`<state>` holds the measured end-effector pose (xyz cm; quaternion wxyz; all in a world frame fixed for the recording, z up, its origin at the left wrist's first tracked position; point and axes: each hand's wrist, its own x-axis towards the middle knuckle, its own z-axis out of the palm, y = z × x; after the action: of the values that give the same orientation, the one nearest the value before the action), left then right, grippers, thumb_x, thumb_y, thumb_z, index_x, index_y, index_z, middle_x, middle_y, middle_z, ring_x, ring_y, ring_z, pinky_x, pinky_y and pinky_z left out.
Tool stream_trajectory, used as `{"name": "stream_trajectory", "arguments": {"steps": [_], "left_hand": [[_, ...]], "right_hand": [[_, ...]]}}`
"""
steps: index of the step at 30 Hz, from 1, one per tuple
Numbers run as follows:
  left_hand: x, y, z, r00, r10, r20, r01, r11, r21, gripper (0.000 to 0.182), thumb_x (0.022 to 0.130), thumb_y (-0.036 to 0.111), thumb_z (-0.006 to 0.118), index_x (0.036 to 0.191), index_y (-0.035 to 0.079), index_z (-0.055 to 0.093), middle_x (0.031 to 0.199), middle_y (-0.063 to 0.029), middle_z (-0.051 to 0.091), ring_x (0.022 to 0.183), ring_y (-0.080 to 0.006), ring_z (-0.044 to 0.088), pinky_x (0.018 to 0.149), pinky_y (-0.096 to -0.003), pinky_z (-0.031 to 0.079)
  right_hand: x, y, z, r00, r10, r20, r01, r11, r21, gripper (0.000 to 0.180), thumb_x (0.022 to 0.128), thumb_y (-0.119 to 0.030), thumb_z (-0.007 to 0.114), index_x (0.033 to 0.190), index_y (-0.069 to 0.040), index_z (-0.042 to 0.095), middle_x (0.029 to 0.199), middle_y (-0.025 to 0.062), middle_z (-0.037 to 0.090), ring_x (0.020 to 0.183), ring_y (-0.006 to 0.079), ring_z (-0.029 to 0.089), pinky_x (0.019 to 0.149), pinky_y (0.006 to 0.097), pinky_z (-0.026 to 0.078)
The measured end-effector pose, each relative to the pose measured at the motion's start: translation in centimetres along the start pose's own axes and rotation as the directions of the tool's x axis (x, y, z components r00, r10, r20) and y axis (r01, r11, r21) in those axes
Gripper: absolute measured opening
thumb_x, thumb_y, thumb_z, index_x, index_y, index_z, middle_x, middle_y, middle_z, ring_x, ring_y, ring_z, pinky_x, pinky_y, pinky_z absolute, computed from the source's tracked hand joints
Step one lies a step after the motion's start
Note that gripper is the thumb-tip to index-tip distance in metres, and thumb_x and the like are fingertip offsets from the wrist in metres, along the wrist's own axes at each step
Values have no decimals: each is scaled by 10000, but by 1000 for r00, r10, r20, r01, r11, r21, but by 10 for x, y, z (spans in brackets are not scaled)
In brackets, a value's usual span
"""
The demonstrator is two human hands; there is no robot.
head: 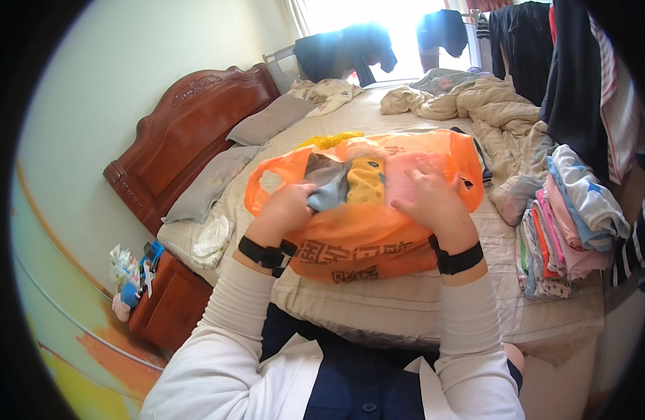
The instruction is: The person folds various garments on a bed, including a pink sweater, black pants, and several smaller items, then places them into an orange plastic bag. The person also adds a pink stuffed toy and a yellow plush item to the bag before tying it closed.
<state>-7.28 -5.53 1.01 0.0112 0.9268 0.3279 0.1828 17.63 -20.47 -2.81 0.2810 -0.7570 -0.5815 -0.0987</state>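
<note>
A translucent orange plastic bag (pixel 364 231) lies on the bed in front of me, its mouth spread and dark printing on its near side. Inside it sit folded fabrics: a grey and light-blue piece (pixel 328 195), a yellow one with dark spots (pixel 366 181) and a fluffy pink one (pixel 401 176). At the left of the opening is my left hand (pixel 288 207), with its fingertips at the light-blue fabric; whether it grips is hidden. My right hand (pixel 432 197) rests over the pink fabric with fingers spread, near the bag's right handle.
A stack of folded clothes (pixel 553 241) stands on the bed's right side. Behind the bag are a yellow item (pixel 330 139) and a rumpled beige quilt (pixel 490 102). A white diaper-like item (pixel 213 236) lies left, near a wooden nightstand (pixel 170 299). Dark garments (pixel 522 47) hang at the back right.
</note>
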Motion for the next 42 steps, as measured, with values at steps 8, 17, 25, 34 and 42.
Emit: {"name": "stream_trajectory", "arguments": {"steps": [8,17,25,34,42], "left_hand": [[32,-16,-53,908,-404,-107,286,787,-547,614,1007,466,411,1191,-99,569,1051,-194,669,991,-295,642,859,-373,471],[57,66,-38,933,-211,-290,74,904,-421,454,1002,390,448,1104,-25,603,995,-153,664,903,-264,623,733,-393,489],[15,114,17,812,476,338,-426,879,-215,583,978,358,549,1490,152,361,1572,-153,261,1484,-298,153,1155,-565,166],[38,55,0,974,-33,225,31,999,13,261,895,233,617,876,-20,679,858,-134,692,787,-226,654,696,-320,509],[61,60,20,913,-167,371,368,731,-575,340,961,333,534,1001,25,674,812,-31,658,731,-145,617,640,-296,504]], "right_hand": [[3,-2,1,983,-175,52,152,942,298,376,802,-261,661,1084,-12,665,1005,212,682,973,355,646,864,424,518],[30,9,28,980,-109,-166,194,697,691,330,951,-287,557,1066,14,628,964,184,687,892,322,666,802,383,533],[28,36,7,946,164,279,-289,40,957,571,960,-550,517,1166,-20,578,941,67,646,772,146,635,582,309,506],[28,20,22,927,340,157,-158,-27,987,226,929,-107,596,1117,15,624,860,50,652,597,112,568,478,267,440],[29,28,2,821,549,157,-9,-263,965,182,918,-77,549,1079,1,583,862,48,598,691,150,581,514,317,464]]}}
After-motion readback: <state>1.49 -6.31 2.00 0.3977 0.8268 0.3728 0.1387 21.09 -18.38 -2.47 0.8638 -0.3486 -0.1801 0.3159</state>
